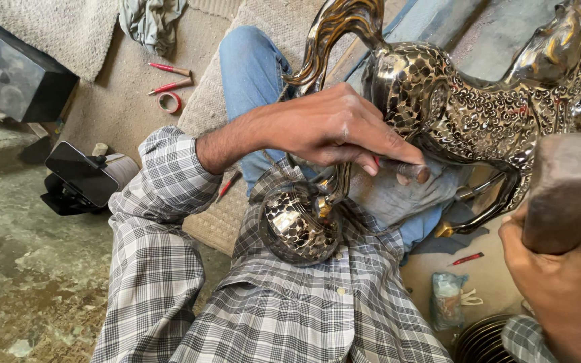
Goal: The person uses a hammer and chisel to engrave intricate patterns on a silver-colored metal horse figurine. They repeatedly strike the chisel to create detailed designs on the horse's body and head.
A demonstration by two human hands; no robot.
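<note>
**Two hands at work on an ornate metal horse**

One large horse figure of polished, dark-and-gold engraved metal (479, 101) lies across the person's lap, its curled tail toward the top edge of the view and its legs pointing down toward the lower right. It rests on blue jeans (250, 67) and on a grey cloth over the thigh. The grey-and-white checked shirt (290, 309) fills the lower middle of the view.

The left hand (334, 128) reaches over the horse's rump, fingers pressed together and pinching a short dark punch-like tool (415, 171) whose tip sits against the horse's hind leg. The right hand (559, 269), at the lower right corner, is closed around the handle of a brown block-headed mallet (569, 188), raised just beside the horse's belly and apart from the tool.

A round, engraved metal ball-shaped part (300, 228) sits against the shirt, below the left hand.

On the sandy floor at the left edge stands a black phone on a small stand (81, 175). Near the top edge lie two red-handled tools (169, 77) and a small roll of tape (169, 102). A red pen-like tool (467, 258) lies near the horse's hoof.
</note>
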